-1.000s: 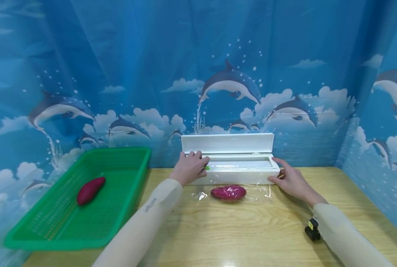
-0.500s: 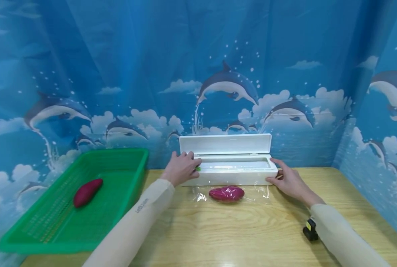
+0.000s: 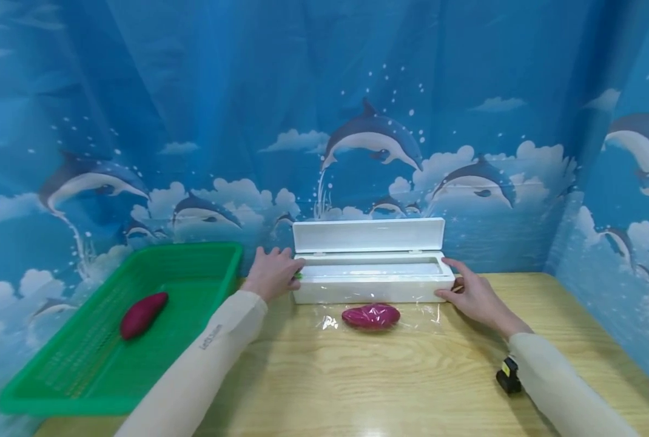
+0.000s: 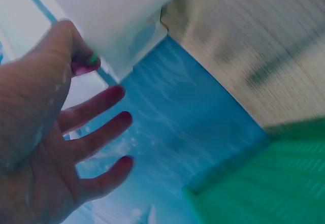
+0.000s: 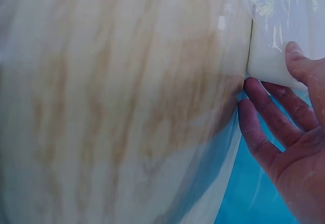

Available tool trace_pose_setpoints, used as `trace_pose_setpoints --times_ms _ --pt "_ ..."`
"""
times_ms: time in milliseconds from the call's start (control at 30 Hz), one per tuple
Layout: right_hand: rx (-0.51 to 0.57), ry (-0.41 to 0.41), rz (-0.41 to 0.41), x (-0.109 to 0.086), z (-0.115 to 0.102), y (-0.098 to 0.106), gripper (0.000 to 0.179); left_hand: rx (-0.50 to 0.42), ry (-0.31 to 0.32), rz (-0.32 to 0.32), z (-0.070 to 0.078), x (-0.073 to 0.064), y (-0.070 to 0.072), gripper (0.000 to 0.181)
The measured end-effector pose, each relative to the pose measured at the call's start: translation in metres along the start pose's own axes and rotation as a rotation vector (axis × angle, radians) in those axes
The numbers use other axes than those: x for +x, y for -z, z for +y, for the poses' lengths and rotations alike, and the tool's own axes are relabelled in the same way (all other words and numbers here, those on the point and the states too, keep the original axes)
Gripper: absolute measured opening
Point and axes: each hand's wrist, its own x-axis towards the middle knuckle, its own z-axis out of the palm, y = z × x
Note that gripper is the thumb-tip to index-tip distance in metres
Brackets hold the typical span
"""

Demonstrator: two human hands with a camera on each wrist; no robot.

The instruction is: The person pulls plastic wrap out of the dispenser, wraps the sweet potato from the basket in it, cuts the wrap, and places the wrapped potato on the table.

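The white box sits on the counter, lid up. The left hand pinches a little green tab at its left end, other fingers spread; the right hand holds its right end between thumb and fingers. The box looks light, stiff and smooth, so hold its ends. The clear film looks thin and clingy. The left sleeve maybe says "LetsSlim"
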Motion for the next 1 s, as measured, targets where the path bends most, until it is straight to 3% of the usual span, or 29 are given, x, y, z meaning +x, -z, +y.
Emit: trace_pose_setpoints --times_ms 167,300,400,500,667,833,1000 --pt "-0.009 -0.007 0.021 -0.002 0.0 0.003 0.081 -0.034 0.013 -0.024 0.001 -0.001 0.007 0.022" --pt "-0.004 -0.01 0.012 -0.002 -0.002 0.0 0.081 -0.073 0.043 0.002 0.007 0.0 0.012 0.023" --pt "0.002 -0.018 0.012 -0.004 -0.004 -0.002 0.082 -0.173 0.047 0.08 0.017 0.001 0.015 0.019" --pt "0.024 -0.027 0.007 -0.005 -0.004 -0.003 0.083 -0.334 0.018 0.179 0.031 0.001 0.014 0.016" --pt "0.065 -0.058 -0.023 -0.009 -0.004 -0.001 0.086 -0.516 -0.032 0.312 0.052 -0.002 0.004 0.018" --pt "0.062 -0.077 -0.021 -0.01 -0.003 0.001 0.087 -0.515 -0.009 0.364 0.058 -0.006 -0.01 0.019" --pt "-0.062 -0.046 0.059 -0.014 -0.013 0.01 0.076 -0.431 0.046 0.359 0.054 -0.009 -0.021 0.03"
